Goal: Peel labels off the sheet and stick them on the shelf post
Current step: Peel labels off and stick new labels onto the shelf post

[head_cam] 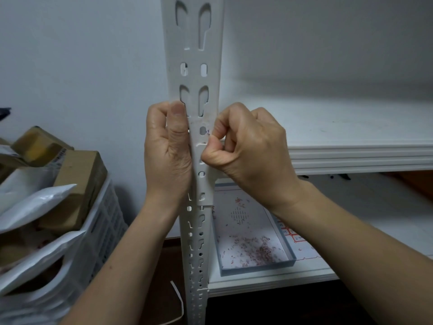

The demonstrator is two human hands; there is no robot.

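At left, a crate (pixel 103 219) holds boxes and bags. Left hand (pixel 167 148) grips the shelf post (pixel 194 55), thumb on its front. Right hand (pixel 246 146), fingers curled, pinches a small label (pixel 207 132) at the post's right edge. Label sheet (pixel 298 239) lies on the lower shelf (pixel 269 281), partly hidden by the right forearm.

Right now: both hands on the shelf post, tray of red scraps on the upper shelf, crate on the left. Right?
No. Head view: the tray of red scraps sits on the lower shelf, not the upper. The left hand and right hand on the shelf post, crate on the left: correct.
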